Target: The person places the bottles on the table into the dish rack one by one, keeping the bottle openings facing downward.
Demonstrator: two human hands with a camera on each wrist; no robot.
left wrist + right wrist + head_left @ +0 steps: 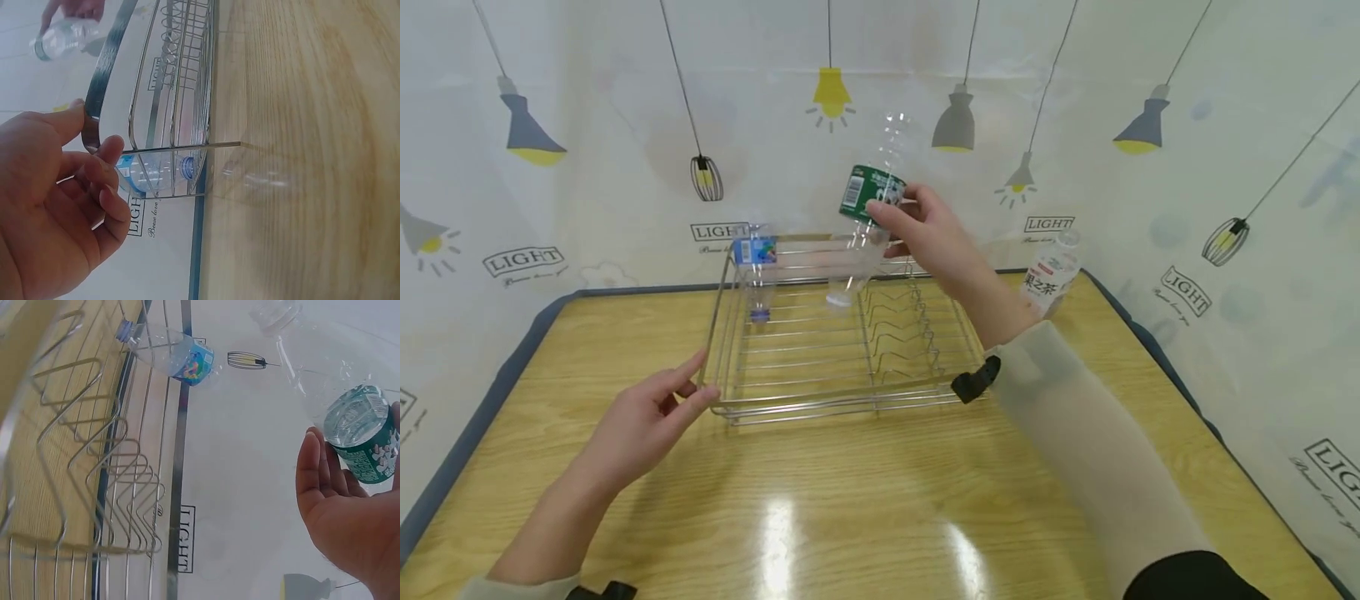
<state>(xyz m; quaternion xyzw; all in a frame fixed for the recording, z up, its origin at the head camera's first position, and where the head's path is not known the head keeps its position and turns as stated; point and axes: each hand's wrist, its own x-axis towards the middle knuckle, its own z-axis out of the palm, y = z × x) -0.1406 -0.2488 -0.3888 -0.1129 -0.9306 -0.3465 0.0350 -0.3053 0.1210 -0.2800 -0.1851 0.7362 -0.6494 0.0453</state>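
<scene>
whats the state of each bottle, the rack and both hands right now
green-label bottle: empty, upside down, tilted, capped, held above the rack by the right hand
blue-label bottle: empty, upside down, cap down in the rack's far left corner
white-label bottle: upright on the table, right of the rack
dish rack: flat on the table
left hand: open, fingers touching the rack's near left corner

Both hands are bare: the left hand [643, 417] and the right hand [928, 237]. Pale beige sleeves [1090, 450] cover the forearms, with a black wrist strap [976, 381] at the right cuff's 9 o'clock edge.
</scene>
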